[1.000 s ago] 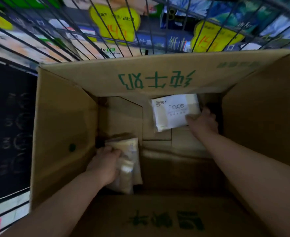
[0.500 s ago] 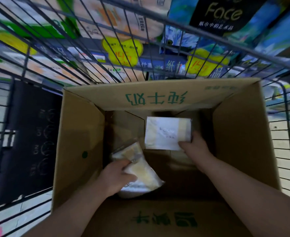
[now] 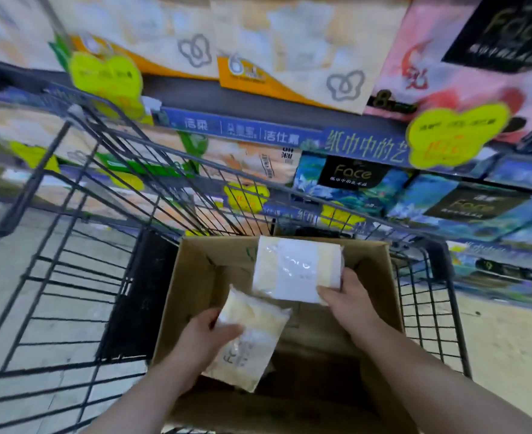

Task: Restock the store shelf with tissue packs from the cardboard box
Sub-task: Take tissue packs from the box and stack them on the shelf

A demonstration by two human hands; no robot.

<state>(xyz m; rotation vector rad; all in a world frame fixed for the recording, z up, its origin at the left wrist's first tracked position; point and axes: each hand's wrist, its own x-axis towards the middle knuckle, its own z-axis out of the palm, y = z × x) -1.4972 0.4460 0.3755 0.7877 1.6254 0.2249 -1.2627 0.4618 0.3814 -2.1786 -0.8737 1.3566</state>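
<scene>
An open cardboard box stands inside a wire shopping cart. My left hand grips a cream tissue pack by its left edge, holding it above the box. My right hand grips a white and cream tissue pack at its lower right corner, raised to the box's far rim. The store shelf with its blue price strip runs across the view beyond the cart.
The black wire cart surrounds the box, its rim rising between me and the shelves. Large tissue bundles fill the upper shelf; blue Face packs sit on a lower one. Yellow price tags hang from the shelf edges.
Both hands have lifted their tissue packs from the bottom of the box up to its rim. My view has tilted up toward the shelves.
</scene>
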